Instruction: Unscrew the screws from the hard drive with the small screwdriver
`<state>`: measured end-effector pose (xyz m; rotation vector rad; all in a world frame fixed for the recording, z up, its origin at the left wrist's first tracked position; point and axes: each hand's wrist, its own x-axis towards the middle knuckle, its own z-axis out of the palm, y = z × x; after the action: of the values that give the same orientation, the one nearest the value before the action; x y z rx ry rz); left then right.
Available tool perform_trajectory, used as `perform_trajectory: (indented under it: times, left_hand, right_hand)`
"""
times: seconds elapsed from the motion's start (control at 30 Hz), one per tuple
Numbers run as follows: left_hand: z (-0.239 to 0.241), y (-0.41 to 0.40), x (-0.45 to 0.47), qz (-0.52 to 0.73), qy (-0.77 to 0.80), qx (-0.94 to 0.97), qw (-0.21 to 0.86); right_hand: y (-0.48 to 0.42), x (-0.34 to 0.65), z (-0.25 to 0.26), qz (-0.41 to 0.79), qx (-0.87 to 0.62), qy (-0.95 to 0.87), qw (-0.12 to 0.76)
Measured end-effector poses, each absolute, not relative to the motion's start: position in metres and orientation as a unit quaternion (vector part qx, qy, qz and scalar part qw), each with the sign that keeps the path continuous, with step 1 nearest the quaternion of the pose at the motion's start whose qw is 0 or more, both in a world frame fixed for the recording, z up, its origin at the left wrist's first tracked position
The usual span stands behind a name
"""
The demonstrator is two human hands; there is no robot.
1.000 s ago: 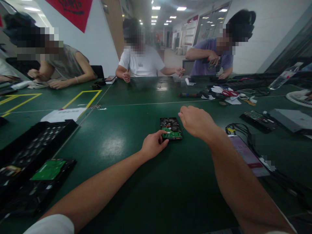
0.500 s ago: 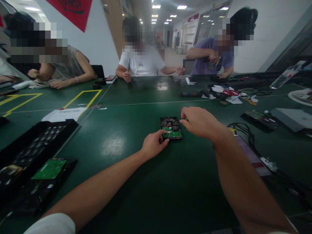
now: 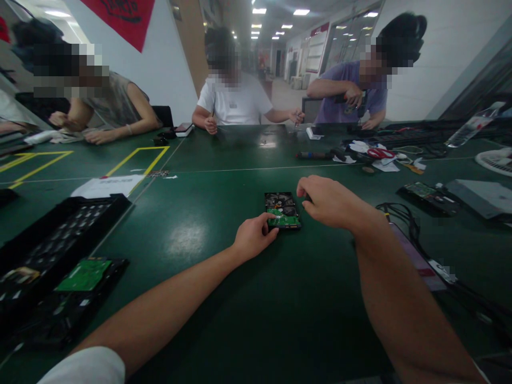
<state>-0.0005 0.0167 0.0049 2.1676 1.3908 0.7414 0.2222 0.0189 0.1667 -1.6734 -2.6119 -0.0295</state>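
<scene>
A hard drive (image 3: 280, 202) lies flat on the green table, its circuit board facing up at the near end. My left hand (image 3: 256, 234) grips the drive's near left corner, with the index finger on the green board and the thumb at the near edge. Just right of the drive, my right hand (image 3: 326, 200) is closed around a screwdriver (image 3: 302, 210). Its handle is mostly hidden in the fingers. The thin shaft slants down toward the drive's right edge; whether the tip touches cannot be made out.
To the left are a black tray (image 3: 60, 234) and several drive parts with a green board (image 3: 85, 274). Right of my forearm lie a phone (image 3: 412, 248), cables and another hard drive (image 3: 428, 197). Across the table sit several people; a water bottle (image 3: 476, 125) leans at far right.
My right hand has turned slightly around the screwdriver, its fingers curling differently. The left hand and the hard drive keep their places; the whole view shifts a little.
</scene>
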Motion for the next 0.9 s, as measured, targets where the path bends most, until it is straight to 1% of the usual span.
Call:
perform_trajectory:
  times: [0.23,0.43,0.63,0.8,0.9]
  left_hand:
    - [0.0044,0.0167,-0.0012,0.270,0.502,0.789,0.230]
    - [0.0042,0.0169,-0.0005,0.271,0.506,0.787,0.228]
    - [0.0070,0.0157,0.0000,0.268,0.507,0.786,0.229]
    - [0.0055,0.0158,-0.0002,0.276,0.504,0.785,0.231]
    - [0.0036,0.0163,-0.0004,0.277,0.506,0.784,0.232]
  right_hand:
    - [0.0185,0.2170,0.1684,-0.046,-0.612,-0.790,-0.009]
    - [0.0199,0.2220,0.1640,-0.032,-0.537,-0.843,0.010]
    - [0.0208,0.2218,0.1657,-0.053,-0.587,-0.808,-0.010]
    - [0.0162,0.2173,0.1679,-0.037,-0.542,-0.839,-0.003]
    - [0.0146,0.2153,0.1707,-0.029,-0.560,-0.828,-0.010]
